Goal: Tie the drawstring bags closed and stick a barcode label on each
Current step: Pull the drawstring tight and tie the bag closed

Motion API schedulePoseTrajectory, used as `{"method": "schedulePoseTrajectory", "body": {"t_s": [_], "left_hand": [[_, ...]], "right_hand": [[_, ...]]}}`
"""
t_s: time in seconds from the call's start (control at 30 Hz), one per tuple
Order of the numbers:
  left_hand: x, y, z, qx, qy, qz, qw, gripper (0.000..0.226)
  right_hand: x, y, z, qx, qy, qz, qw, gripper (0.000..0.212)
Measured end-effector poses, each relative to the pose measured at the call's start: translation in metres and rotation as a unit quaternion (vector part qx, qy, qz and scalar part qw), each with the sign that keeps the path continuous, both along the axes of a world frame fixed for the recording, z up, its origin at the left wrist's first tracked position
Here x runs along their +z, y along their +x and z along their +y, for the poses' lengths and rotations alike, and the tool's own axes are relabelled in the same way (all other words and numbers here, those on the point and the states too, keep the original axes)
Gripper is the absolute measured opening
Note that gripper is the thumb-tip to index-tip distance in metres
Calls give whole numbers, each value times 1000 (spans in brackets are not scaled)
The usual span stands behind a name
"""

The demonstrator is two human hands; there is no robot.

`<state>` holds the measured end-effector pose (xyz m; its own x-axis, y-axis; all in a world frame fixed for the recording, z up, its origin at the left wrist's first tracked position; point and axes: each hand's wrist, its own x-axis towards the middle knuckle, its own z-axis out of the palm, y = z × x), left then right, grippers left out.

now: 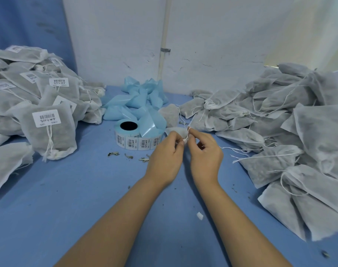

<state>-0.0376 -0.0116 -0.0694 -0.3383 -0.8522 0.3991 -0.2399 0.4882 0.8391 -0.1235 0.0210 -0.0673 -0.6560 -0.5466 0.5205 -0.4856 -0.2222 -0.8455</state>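
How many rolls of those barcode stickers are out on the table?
1. The label roll sits on the table just beyond the left hand, in front of the heap of blue backing strip. Others might be hidden under the heaped bags.

two hands (165, 151) (205, 152), one label roll (137, 140), two bag heaps (39, 97) (279, 122)
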Motion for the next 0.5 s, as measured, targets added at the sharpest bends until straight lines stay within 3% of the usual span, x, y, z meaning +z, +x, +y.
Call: {"method": "schedulePoseTrajectory", "body": {"t_s": [0.17, 0.3, 0.5], "left_hand": [[0, 2, -1, 2, 18, -7, 1000, 15], [0, 3, -2, 11, 58, 59, 996, 17], [0, 5, -7, 31, 91, 145, 985, 20]], "right_hand": [[1, -4, 1, 10, 16, -75, 997, 19], [5, -5, 2, 67, 1, -155, 986, 21], [5, -5, 3, 117, 47, -137, 982, 12]]}}
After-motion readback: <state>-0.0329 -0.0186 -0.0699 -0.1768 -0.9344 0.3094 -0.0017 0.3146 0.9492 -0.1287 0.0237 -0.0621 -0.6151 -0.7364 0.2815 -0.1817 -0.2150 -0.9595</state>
